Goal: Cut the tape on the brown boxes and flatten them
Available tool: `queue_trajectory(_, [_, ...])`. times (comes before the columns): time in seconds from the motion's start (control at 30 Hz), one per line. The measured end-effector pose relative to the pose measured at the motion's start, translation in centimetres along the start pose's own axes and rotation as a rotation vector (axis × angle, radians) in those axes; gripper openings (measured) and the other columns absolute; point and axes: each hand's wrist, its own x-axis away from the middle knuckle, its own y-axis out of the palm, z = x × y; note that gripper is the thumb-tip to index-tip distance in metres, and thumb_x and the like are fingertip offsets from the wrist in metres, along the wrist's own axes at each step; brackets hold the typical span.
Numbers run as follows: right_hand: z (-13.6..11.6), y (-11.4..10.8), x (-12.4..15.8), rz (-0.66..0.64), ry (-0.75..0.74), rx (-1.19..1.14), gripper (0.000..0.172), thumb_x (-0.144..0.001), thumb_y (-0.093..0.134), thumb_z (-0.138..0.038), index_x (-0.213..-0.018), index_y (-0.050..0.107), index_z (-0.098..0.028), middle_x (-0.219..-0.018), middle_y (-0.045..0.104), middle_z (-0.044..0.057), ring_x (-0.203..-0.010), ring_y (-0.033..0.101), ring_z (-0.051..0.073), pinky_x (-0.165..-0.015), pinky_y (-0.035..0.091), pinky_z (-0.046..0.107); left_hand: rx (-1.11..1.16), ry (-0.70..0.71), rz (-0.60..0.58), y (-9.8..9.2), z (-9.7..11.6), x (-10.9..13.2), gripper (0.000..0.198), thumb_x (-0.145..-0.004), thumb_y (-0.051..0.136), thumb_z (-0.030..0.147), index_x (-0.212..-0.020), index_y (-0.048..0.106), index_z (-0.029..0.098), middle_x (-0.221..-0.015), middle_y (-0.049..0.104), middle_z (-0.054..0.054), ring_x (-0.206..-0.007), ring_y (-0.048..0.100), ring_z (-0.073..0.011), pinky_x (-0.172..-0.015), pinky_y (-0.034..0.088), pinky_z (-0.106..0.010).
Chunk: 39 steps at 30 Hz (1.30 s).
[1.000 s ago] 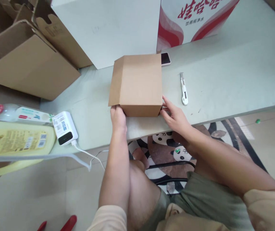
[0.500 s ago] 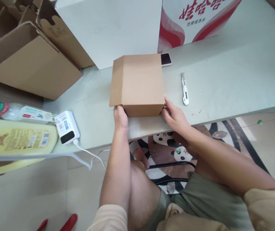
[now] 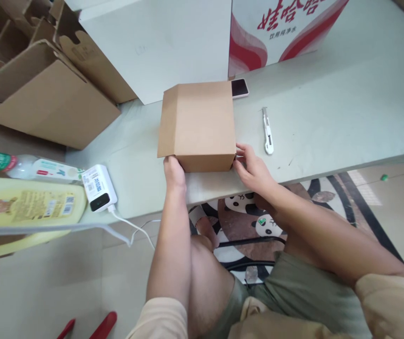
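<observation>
A small brown cardboard box (image 3: 205,120) rests on the pale table, its smooth top facing me. Along its left side a flap sticks out and slopes down. My left hand (image 3: 174,173) grips the box at the near left corner; its fingers are hidden under the flap. At the near right corner my right hand (image 3: 253,167) holds the box's edge with thumb and fingers, the fingertips partly out of sight against the side. To the right of the box lies a white box cutter (image 3: 267,132). Behind its far right corner a phone (image 3: 240,88) is partly covered.
A big white box (image 3: 166,52) and a red-and-white printed carton (image 3: 283,37) stand at the back. Open cardboard boxes (image 3: 57,99) fill the left. Near them are a white device with a cable (image 3: 99,188), a plastic bottle (image 3: 25,165) and a yellow container (image 3: 39,202).
The view has shifted slightly, so the box and cutter appear a little further left. Both hands keep their places at the box's near corners, the right fingers slightly more spread.
</observation>
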Motion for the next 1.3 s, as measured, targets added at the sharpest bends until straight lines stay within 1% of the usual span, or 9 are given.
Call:
queue_trajectory(0.17, [0.1,-0.1,0.0,-0.007,0.008,0.003,0.052,-0.095,0.044,-0.029,-0.145,0.04,-0.021,-0.136,0.067,0.018,-0.113,0.072,0.032,-0.096,0.058,0.058,-0.032,-0.001,0.045,0.5,0.6,0.4,0.033,-0.084,0.055,0.054,-0.08,0.059,0.021,-0.09,0.071,-0.007,-0.103,0.065,-0.023,-0.086,0.054,-0.032])
queue_trajectory(0.4, [0.4,-0.2,-0.1,-0.009,0.003,-0.012,0.054,-0.092,0.046,-0.031,-0.145,0.04,-0.019,-0.136,0.067,0.019,-0.11,0.072,0.032,-0.096,0.057,0.058,-0.026,-0.012,0.135,1.1,0.3,0.6,0.024,-0.088,0.044,0.035,-0.084,0.063,0.02,-0.092,0.071,-0.007,-0.1,0.065,-0.0194,-0.096,0.051,-0.03])
queue_trajectory(0.73, [0.4,-1.1,0.0,0.025,0.11,0.0,0.056,-0.084,0.054,-0.028,-0.139,0.046,-0.02,-0.128,0.071,0.017,-0.097,0.075,0.029,-0.087,0.059,0.054,0.049,0.057,-0.002,1.1,0.1,1.4,0.034,-0.08,0.052,0.056,-0.074,0.054,0.022,-0.083,0.065,-0.006,-0.102,0.062,-0.0216,-0.088,0.052,-0.031])
queue_trajectory(0.87, [0.7,-0.7,-0.1,0.065,0.074,0.003,0.056,-0.082,0.056,-0.027,-0.137,0.047,-0.022,-0.122,0.073,0.015,-0.088,0.074,0.027,-0.079,0.06,0.05,0.157,0.039,-0.155,0.9,0.8,1.9,0.041,-0.072,0.059,0.063,-0.078,0.059,0.022,-0.092,0.069,-0.008,-0.112,0.064,-0.0256,-0.097,0.052,-0.034])
queue_trajectory(0.9, [0.7,-0.6,-0.1,0.073,0.058,0.006,0.056,-0.082,0.057,-0.027,-0.137,0.048,-0.022,-0.121,0.073,0.015,-0.088,0.073,0.027,-0.079,0.06,0.049,0.164,0.043,-0.185,0.9,1.0,2.0,0.047,-0.071,0.06,0.068,-0.082,0.062,0.022,-0.099,0.071,-0.009,-0.118,0.063,-0.0268,-0.102,0.05,-0.035])
queue_trajectory(0.97, [0.7,-0.5,0.1,0.076,-0.021,0.012,0.058,-0.084,0.057,-0.029,-0.141,0.048,-0.023,-0.125,0.071,0.014,-0.092,0.072,0.026,-0.083,0.06,0.049,0.168,0.057,-0.169,1.0,1.5,2.0,0.057,-0.071,0.061,0.076,-0.092,0.065,0.023,-0.114,0.072,-0.011,-0.13,0.059,-0.0271,-0.109,0.047,-0.036])
queue_trajectory(1.07, [0.5,-0.4,0.5,0.093,-0.268,0.03,0.06,-0.089,0.058,-0.032,-0.147,0.049,-0.025,-0.127,0.067,0.013,-0.104,0.069,0.026,-0.094,0.058,0.049,0.236,0.036,-0.072,1.2,2.2,1.6,0.055,-0.075,0.061,0.07,-0.104,0.066,0.023,-0.125,0.071,-0.01,-0.132,0.059,-0.0254,-0.11,0.047,-0.034])
queue_trajectory(1.17, [0.0,-0.3,0.8,0.156,-0.493,0.044,0.056,-0.093,0.056,-0.027,-0.149,0.05,-0.03,-0.119,0.061,0.01,-0.11,0.064,0.025,-0.098,0.056,0.047,0.32,-0.075,-0.103,1.1,2.7,1.4,0.055,-0.077,0.051,0.064,-0.107,0.066,0.021,-0.124,0.071,-0.011,-0.123,0.065,-0.0264,-0.102,0.053,-0.035])
queue_trajectory(1.3, [-0.6,-0.4,1.1,0.222,-0.617,0.018,0.062,-0.094,0.057,-0.021,-0.152,0.045,-0.039,-0.113,0.054,0.007,-0.107,0.061,0.022,-0.095,0.057,0.042,0.306,-0.159,-0.182,1.0,3.0,1.7,0.058,-0.077,0.046,0.067,-0.104,0.067,0.02,-0.117,0.073,-0.011,-0.121,0.066,-0.0275,-0.094,0.055,-0.033])
